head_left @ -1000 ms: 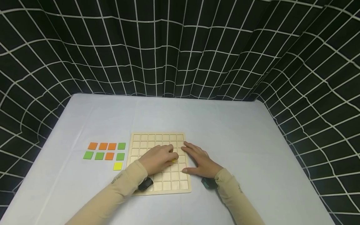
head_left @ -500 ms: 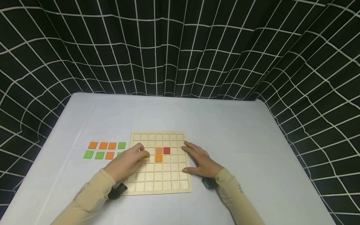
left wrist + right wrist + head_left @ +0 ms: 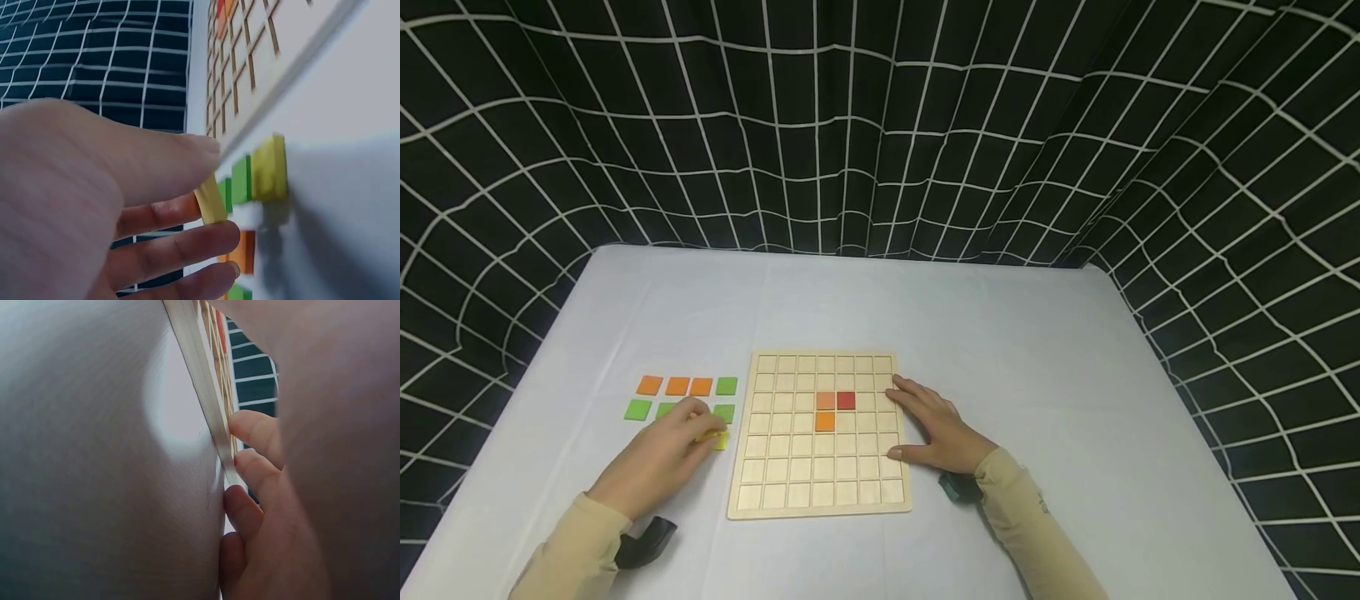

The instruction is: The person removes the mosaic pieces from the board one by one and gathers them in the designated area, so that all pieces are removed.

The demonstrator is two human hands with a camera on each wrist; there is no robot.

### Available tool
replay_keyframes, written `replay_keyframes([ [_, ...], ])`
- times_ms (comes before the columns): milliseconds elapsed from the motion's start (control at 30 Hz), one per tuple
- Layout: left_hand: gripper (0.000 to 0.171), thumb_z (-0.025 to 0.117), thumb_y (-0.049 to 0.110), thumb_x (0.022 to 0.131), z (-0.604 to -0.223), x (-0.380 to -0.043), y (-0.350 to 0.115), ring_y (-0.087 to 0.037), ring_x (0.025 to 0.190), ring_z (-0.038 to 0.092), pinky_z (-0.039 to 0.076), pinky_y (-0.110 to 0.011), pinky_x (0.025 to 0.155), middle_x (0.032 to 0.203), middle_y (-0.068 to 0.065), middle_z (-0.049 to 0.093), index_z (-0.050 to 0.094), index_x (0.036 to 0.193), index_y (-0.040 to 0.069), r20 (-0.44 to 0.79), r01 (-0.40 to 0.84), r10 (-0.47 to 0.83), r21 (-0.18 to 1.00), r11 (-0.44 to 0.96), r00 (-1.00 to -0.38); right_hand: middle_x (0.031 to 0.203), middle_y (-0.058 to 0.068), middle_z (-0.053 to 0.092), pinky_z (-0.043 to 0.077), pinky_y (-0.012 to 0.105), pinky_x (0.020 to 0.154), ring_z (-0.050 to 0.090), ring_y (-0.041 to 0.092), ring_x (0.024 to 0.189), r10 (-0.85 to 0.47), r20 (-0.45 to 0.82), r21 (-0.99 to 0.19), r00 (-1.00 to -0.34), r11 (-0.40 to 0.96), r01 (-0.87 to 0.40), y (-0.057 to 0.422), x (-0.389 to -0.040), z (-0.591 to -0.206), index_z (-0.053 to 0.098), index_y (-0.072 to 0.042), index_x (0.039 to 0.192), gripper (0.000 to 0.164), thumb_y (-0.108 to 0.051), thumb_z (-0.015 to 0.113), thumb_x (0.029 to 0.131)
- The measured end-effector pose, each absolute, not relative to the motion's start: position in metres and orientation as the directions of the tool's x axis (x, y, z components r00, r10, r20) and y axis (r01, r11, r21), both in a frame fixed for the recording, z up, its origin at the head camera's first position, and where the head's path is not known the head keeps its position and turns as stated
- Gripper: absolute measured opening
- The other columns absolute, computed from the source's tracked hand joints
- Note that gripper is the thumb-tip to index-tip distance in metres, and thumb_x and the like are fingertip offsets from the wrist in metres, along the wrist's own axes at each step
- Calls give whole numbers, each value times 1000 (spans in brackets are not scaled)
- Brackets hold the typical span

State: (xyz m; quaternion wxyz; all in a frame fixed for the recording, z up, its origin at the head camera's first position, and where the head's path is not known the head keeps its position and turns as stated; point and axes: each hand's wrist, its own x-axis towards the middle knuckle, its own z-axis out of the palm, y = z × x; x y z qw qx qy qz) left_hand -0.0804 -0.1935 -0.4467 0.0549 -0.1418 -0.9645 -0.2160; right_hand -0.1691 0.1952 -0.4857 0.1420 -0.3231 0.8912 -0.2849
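Observation:
Between thumb and fingers my left hand pinches a yellow square tile, seen on edge in the left wrist view. Close by, a second yellow tile lies on the table, left of the wooden grid board. The board bears a salmon tile, a red tile beside it and an orange tile below the salmon one. My right hand rests at the board's right side, fingers spread, with fingertips touching its edge.
Left of the board, orange tiles and green tiles lie in two rows, some partly hidden by my left hand. A white cloth covers the table, and a black curtain with a white grid hangs behind it.
My left hand has moved left off the board to the loose tiles, carrying the yellow tile and uncovering the three tiles on the board. The right hand has stayed put.

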Motion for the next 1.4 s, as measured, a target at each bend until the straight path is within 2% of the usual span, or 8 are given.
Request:
replay_keyframes([
  [200,34,75,9,80,-448,-74,-203,-24,100,59,52,-45,87,112,-6,59,63,113,10,90,201,180,384,901,-980,159,-1,16,22,59,110,17,27,146,-658,-55,-599,-751,623,-503,196,-169,-487,30,-20,149,84,-50,71,82],
  [300,35,76,10,80,-447,-72,-205,-25,97,60,52,-47,86,112,-8,59,63,112,7,78,171,153,369,914,-985,160,-1,16,21,59,110,17,27,146,-657,-59,-600,-751,625,-499,196,-169,-486,30,-20,149,85,-50,71,82],
  [667,27,79,10,76,-453,-73,-209,-15,78,53,54,-40,76,94,-1,58,66,100,10,62,172,161,337,926,-985,159,0,17,21,59,111,18,28,145,-652,-63,-592,-756,634,-497,195,-170,-485,31,-20,149,84,-51,70,81],
  [1400,23,78,10,78,-456,-75,-212,-16,79,54,53,-41,76,94,-3,58,66,97,8,78,187,170,353,917,-982,159,-1,16,21,58,111,17,27,146,-650,-75,-595,-756,637,-489,194,-169,-485,31,-20,149,84,-52,69,82],
])
